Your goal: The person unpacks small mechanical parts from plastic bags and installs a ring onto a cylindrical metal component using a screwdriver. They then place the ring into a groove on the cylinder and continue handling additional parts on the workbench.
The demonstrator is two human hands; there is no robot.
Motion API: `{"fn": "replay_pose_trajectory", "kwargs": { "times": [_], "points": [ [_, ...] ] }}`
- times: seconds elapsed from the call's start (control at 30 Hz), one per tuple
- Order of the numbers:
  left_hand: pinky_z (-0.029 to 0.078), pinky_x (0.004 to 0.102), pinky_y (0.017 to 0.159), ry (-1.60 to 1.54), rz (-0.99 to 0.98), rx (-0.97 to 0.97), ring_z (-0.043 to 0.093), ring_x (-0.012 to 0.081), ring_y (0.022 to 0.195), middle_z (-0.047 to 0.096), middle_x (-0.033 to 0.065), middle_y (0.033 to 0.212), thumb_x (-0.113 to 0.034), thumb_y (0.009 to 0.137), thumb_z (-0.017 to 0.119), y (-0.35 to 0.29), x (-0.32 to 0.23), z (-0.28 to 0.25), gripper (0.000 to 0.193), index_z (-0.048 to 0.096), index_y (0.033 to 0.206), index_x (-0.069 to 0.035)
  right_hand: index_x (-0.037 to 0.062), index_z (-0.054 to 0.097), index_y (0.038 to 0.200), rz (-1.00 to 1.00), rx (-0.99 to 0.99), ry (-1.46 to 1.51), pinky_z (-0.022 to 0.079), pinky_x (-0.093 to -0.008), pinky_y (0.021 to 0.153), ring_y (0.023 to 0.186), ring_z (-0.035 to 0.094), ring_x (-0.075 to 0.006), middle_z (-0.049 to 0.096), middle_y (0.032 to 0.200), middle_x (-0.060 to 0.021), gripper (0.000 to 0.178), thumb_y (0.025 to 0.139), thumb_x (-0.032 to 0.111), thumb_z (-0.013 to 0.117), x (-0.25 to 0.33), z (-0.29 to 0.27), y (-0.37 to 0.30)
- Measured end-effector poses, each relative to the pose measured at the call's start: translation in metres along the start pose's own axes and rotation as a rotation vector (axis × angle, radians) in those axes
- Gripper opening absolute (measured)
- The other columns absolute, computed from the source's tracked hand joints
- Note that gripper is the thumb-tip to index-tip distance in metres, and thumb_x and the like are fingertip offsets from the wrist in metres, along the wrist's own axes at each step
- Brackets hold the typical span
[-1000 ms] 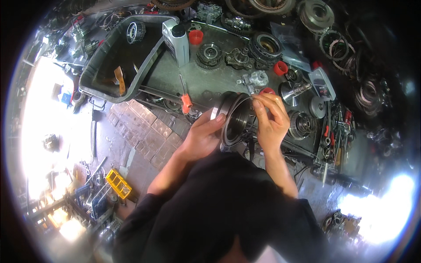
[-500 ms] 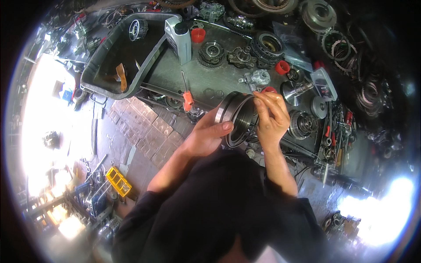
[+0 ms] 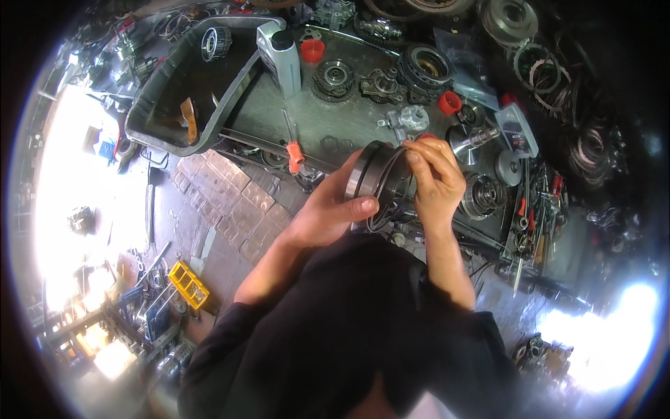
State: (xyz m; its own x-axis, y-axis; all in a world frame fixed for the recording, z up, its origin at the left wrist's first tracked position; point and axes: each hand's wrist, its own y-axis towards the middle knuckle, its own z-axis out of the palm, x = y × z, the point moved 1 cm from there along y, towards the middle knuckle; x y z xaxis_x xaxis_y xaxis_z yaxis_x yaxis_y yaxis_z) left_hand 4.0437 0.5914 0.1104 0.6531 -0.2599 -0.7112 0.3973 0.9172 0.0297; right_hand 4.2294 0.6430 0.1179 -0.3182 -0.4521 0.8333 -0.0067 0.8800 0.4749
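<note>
A dark metal clutch drum (image 3: 359, 174) with a bright band is tilted in front of my chest, over the near edge of the metal bench. My left hand (image 3: 326, 211) is closed around its left side, the thumb lying across the lower rim. At the open right side, a thin metal ring (image 3: 385, 174) stands slightly away from the rim. My right hand (image 3: 441, 183) pinches that ring near its top between thumb and fingers. Fingers and thumb cover parts of both the ring and drum, and the drum's inside is mostly hidden.
A screwdriver (image 3: 294, 157) with an orange handle lies at the bench edge. Behind are a grey bottle (image 3: 283, 66), a red cap (image 3: 313, 50), gear parts (image 3: 333, 79) and a cast housing (image 3: 406, 121). A deep tray (image 3: 134, 115) stands left; tools (image 3: 528, 223) crowd the right.
The thin ring now shows apart from the drum's rim, drawn toward the right. The drum has turned a little, its opening less exposed; my right hand has shifted slightly right.
</note>
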Motion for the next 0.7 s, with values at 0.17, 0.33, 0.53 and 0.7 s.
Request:
{"fn": "replay_pose_trajectory", "kwargs": {
  "times": [0.17,0.33,0.53,0.7],
  "points": [
    [0.039,0.0256,0.096,-0.053,-0.042,-0.013,0.049,0.0112,0.111,0.055,0.0042,0.126,-0.033,0.092,0.075,0.001,0.005,0.005,0.085,0.03,0.154,0.003,0.0013,0.077,0.103,-0.011,-0.031,0.052,0.048,-0.0223,0.069,0.081,0.061,-0.0105,0.067,0.096,-0.0056,0.019,0.085,-0.005,0.075,-0.005,-0.003,-0.004],
    [0.039,0.0263,0.098,-0.115,-0.026,-0.022,0.05,0.0113,0.112,0.055,0.0048,0.127,-0.03,0.091,0.075,0.001,0.008,0.012,0.084,0.031,0.154,0.004,0.0013,0.078,0.104,-0.012,-0.057,0.051,0.048,-0.0223,0.069,0.082,0.061,-0.0108,0.068,0.097,-0.006,0.02,0.085,-0.006,0.075,-0.007,-0.007,-0.01],
    [0.038,0.0281,0.103,-0.062,-0.036,0.003,0.05,0.0136,0.119,0.055,0.0069,0.132,-0.027,0.09,0.076,0.004,0.008,0.011,0.082,0.033,0.153,0.004,0.001,0.078,0.104,-0.052,-0.064,0.072,0.048,-0.0225,0.068,0.081,0.061,-0.0111,0.068,0.097,-0.0067,0.021,0.084,-0.006,0.076,-0.009,-0.009,-0.008],
    [0.045,0.037,0.102,-0.091,0.021,-0.033,0.059,0.0225,0.119,0.062,0.0156,0.129,-0.009,0.09,0.069,0.007,0.01,0.014,0.061,0.043,0.142,0.009,0.0007,0.078,0.103,-0.114,-0.086,-0.016,0.048,-0.0235,0.068,0.08,0.062,-0.0124,0.069,0.095,-0.0069,0.021,0.083,-0.006,0.076,-0.01,-0.011,-0.007]
  ]
}}
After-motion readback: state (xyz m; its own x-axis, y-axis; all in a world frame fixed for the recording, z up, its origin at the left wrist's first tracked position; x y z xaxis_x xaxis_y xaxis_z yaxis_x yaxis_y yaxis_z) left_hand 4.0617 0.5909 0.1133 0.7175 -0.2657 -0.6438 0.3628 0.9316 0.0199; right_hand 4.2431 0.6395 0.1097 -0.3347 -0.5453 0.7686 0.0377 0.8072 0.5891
